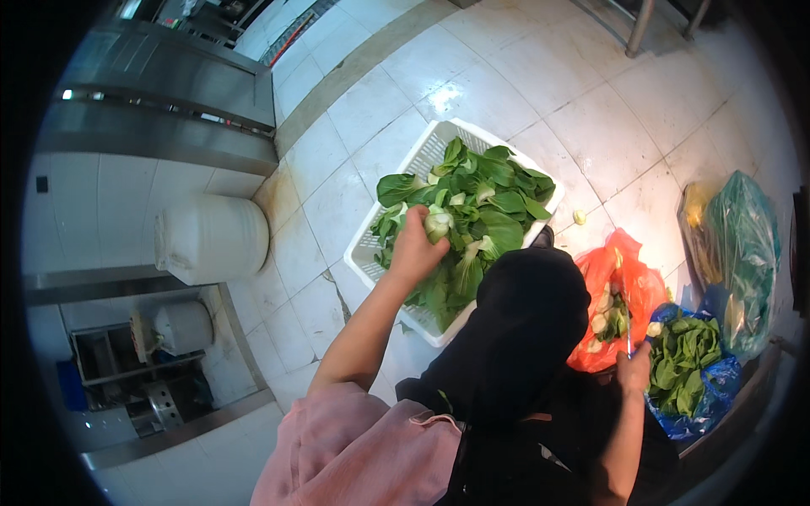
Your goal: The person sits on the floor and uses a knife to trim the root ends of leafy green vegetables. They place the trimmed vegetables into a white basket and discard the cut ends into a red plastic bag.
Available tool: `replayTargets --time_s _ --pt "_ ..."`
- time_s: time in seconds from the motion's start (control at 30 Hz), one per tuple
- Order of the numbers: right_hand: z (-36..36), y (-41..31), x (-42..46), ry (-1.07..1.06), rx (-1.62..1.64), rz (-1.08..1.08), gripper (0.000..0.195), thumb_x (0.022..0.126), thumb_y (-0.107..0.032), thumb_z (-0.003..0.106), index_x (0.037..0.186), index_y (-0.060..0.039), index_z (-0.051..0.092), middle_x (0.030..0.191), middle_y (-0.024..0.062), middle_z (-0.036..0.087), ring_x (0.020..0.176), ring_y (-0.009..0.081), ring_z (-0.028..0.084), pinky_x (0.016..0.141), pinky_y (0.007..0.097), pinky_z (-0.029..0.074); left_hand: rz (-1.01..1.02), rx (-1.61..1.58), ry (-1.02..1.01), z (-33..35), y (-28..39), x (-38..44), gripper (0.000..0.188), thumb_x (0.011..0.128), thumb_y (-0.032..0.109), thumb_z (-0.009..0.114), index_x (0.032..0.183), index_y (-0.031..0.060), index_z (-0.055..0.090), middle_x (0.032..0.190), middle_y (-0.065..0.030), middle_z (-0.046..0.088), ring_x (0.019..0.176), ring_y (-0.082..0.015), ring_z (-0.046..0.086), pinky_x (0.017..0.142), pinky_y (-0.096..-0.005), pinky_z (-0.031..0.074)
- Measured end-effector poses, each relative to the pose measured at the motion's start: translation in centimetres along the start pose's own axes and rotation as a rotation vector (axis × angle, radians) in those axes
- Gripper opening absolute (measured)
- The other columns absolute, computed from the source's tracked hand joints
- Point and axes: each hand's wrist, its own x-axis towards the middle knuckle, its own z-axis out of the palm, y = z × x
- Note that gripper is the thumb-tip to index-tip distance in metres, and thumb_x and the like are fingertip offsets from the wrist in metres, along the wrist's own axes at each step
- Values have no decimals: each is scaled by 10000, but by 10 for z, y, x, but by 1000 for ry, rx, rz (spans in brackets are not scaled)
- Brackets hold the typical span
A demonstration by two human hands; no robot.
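Note:
My left hand (417, 246) is over a white plastic crate (364, 243) of leafy bok choy (500, 228), its fingers around the pale base of one head (438, 223). At the right, my right hand (635, 368) grips a knife (628, 329) whose narrow blade points up the picture, over a red plastic bag (585, 284). Cut stem ends and leaves (607, 316) lie in that bag. Just right of my right hand, a blue plastic bag (728, 379) holds more bok choy (683, 367).
A small pale stem piece (579, 217) lies on the tiled floor (493, 95). Green plastic bags (740, 253) stand at the far right. At left are a white plastic barrel (218, 239) and a stainless steel cabinet (171, 82). Metal legs (640, 28) rise at the top right.

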Motion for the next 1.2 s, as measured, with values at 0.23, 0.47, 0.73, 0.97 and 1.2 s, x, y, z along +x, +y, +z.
replayTargets --time_s 0.23,0.47,0.73,0.97,1.2 --pt "-109 -38 -92 -9 662 -5 217 956 -185 488 1059 -16 577 577 -43 401 460 39 351 416 205 283 257 -341 256 -36 -12 -24 577 805 168 678 1286 -8 413 1152 -224 559 1105 -340 551 912 -372 444" --pt "-157 -160 -174 86 811 -441 225 980 -203 437 1012 -4 535 596 15 498 492 71 470 466 194 373 375 -375 256 -72 23 -54 521 772 104 740 1218 26 484 1126 -140 565 1033 -212 573 879 -308 482" --pt "-110 -238 -190 -218 451 -797 248 910 -64 531 1126 47 581 863 161 658 749 186 642 666 270 486 564 -411 464 -88 31 -59 530 722 62 765 1192 47 520 1163 -128 495 1015 -231 558 835 -306 509" --pt "-96 -249 -194 -199 362 -908 242 894 -48 551 1113 46 588 912 207 655 771 285 665 678 299 508 533 -407 489 -98 24 -64 420 719 18 720 1097 62 541 1123 -102 511 981 -200 558 796 -299 506" --pt "-90 -252 -196 -211 295 -903 245 876 -36 565 1107 40 590 916 208 653 753 296 669 649 308 517 425 -499 444 -92 15 -60 378 678 -1 698 1018 55 544 1059 -92 543 942 -192 569 763 -279 494"
